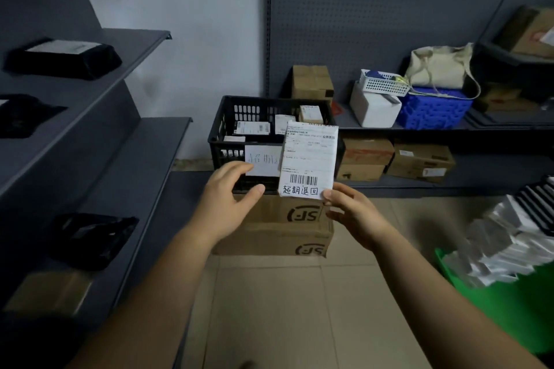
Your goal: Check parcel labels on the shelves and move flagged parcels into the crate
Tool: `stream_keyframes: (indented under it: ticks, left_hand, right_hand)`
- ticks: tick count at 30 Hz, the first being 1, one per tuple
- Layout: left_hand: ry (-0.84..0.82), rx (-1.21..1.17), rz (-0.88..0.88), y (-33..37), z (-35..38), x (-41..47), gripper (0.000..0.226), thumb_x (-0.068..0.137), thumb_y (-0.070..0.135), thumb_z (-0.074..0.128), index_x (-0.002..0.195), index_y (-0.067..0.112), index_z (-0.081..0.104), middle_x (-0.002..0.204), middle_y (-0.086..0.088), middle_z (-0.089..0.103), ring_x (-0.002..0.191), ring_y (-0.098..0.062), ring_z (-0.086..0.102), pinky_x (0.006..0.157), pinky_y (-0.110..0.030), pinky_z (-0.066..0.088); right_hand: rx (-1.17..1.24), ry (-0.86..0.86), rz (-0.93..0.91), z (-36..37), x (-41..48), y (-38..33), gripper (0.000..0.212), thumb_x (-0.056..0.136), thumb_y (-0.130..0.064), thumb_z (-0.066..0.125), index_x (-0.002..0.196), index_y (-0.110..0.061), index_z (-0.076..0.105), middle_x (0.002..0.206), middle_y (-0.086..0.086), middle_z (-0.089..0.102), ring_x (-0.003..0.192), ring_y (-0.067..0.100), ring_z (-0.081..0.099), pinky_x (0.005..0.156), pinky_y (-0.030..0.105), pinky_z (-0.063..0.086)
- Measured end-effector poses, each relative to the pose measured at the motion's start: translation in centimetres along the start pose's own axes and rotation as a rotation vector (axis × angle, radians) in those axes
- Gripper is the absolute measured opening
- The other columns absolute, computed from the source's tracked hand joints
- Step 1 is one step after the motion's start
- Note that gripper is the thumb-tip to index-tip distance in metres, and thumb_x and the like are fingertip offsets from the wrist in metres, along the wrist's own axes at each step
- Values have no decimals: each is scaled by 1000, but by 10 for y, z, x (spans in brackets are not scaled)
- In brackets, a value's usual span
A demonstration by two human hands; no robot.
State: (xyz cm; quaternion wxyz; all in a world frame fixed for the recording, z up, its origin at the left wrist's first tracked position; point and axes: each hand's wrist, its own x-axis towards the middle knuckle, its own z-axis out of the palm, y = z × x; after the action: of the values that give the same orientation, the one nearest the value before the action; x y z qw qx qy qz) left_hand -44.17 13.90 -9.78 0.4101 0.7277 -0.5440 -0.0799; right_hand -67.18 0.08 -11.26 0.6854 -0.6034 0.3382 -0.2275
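Pinching the lower right corner of a small flat parcel with a white printed label [308,159], the right hand [356,219] holds it upright before the front right corner of the black slotted plastic crate [221,129], which sits on two stacked brown cardboard boxes [278,231]. Just left, the left hand [227,201] hovers with fingers released, grasping nothing.
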Motion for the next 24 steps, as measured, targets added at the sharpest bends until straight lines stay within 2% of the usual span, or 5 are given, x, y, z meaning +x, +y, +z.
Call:
stream_keyframes:
  ticks: [7, 11, 16, 20, 24]
  left_hand:
    - [-70, -25, 47, -42, 12, 140, 49, 92, 39, 61, 137, 23, 52, 141, 10, 45, 131, -6, 39, 111, -28, 30]
    - [-120, -44, 29, -73, 34, 181, 50, 92, 41, 60, 137, 22, 52, 137, 13, 46, 129, -5, 41, 110, -27, 31]
    - [-127, -24, -35, -123, 59, 235, 48, 91, 38, 62, 135, 19, 54, 138, 7, 50, 128, -8, 44, 109, -32, 36]
    - [-103, 13, -94, -153, 74, 290, 46, 91, 33, 64, 133, 16, 57, 136, 6, 52, 122, -4, 45, 107, -30, 38]
    - [-140, 39, -210, -187, 86, 345, 47, 91, 40, 63, 134, 25, 54, 139, 8, 49, 126, -9, 46, 108, -39, 40]
  right_hand:
    - [-16, 30, 4, -19, 112, -33, 45, 75, -31, 65, 116, -15, 64, 92, -10, 74, 79, 0, 67, 66, 16, 50]
    - [-21, 44, 54, -32, 163, -30, 66, 65, -43, 74, 124, -15, 64, 109, -4, 73, 93, 8, 67, 82, 25, 46]
    - [9, 16, 117, -49, 246, -15, 66, 67, -45, 75, 127, -18, 63, 123, 3, 69, 116, 24, 63, 101, 42, 45]
    - [-13, -35, 158, -61, 323, -12, 55, 76, -37, 70, 129, -23, 61, 122, -3, 70, 112, 15, 66, 96, 37, 47]
    - [-34, -126, 250, -70, 403, -11, 52, 76, -41, 69, 126, -31, 61, 120, -13, 70, 110, 5, 65, 90, 30, 45]
